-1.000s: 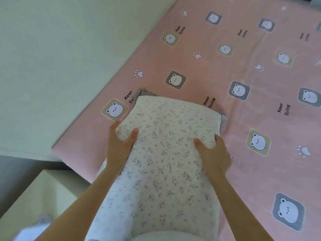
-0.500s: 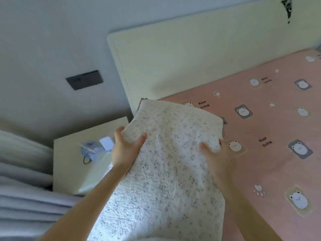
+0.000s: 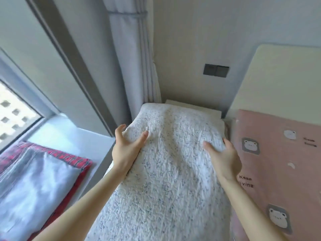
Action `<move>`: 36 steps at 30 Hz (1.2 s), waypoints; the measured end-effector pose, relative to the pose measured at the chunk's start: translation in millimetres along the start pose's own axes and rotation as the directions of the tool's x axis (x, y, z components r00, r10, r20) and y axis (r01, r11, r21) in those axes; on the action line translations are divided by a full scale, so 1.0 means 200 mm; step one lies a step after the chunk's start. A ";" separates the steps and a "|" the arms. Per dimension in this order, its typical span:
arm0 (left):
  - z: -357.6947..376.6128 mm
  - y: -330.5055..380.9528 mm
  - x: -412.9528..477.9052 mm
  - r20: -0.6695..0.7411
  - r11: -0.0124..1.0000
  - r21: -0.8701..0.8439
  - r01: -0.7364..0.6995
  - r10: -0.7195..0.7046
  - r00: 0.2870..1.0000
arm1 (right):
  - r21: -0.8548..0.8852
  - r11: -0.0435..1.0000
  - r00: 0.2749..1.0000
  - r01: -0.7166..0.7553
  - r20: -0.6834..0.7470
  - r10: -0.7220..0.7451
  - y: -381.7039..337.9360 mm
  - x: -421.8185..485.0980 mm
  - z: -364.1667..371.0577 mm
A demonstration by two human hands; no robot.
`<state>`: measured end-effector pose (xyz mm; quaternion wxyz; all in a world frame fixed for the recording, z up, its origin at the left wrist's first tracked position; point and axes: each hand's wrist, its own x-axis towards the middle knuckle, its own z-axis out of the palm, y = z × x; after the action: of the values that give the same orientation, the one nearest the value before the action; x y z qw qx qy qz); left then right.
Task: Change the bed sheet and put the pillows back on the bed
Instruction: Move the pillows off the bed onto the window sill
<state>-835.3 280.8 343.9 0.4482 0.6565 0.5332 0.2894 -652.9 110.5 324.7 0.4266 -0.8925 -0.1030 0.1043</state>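
Gripping pillow (image 3: 170,180) w/ left hand (image 3: 126,150), right hand (image 3: 224,160); long axis points away.

Daylight comes in through a window (image 3: 12,115) on the left, with a building outside. A grey curtain (image 3: 132,58) hangs tied back in the corner beside it. A dark double switch (image 3: 216,70) sits on the pale wall (image 3: 199,32), between the curtain and a cream headboard (image 3: 278,80). A white sill (image 3: 73,138) runs below the window.

Sheet (image 3: 278,171), pink: the printed words "Keep living" stand in dark letters on two lines at its left edge, the first letters partly covered. The same print recurs right of the upper bear patch (image 3: 289,134), too blurred to read.
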 end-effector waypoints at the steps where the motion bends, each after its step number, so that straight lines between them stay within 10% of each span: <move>1: -0.13 -0.05 -0.05 -0.059 1.000 0.005 0.018 -0.017 0.998 | 0.002 1.000 0.998 0.031 0.052 -0.031 -0.05 -0.08 0.05; 11: -1.05 -0.41 -0.80 -0.569 0.978 -0.099 0.185 -0.208 0.796 | 0.144 0.911 0.777 0.386 0.481 -0.405 -0.35 -0.84 0.37; 25: -2.21 -0.80 -1.94 -0.924 0.942 -0.279 0.185 -0.316 0.217 | 0.573 0.531 0.075 0.624 0.633 -0.770 -0.96 -2.47 0.77; 36: -3.01 -1.11 -2.56 -0.835 0.919 -0.394 -0.006 -0.355 0.421 | 0.855 0.157 -0.237 0.495 0.306 -0.922 -1.43 -3.81 1.14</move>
<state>-1585.1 -36.3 455.3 0.2315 0.2564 0.6963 0.6291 -1471.7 247.2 484.1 0.4528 -0.3096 -0.7941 0.2619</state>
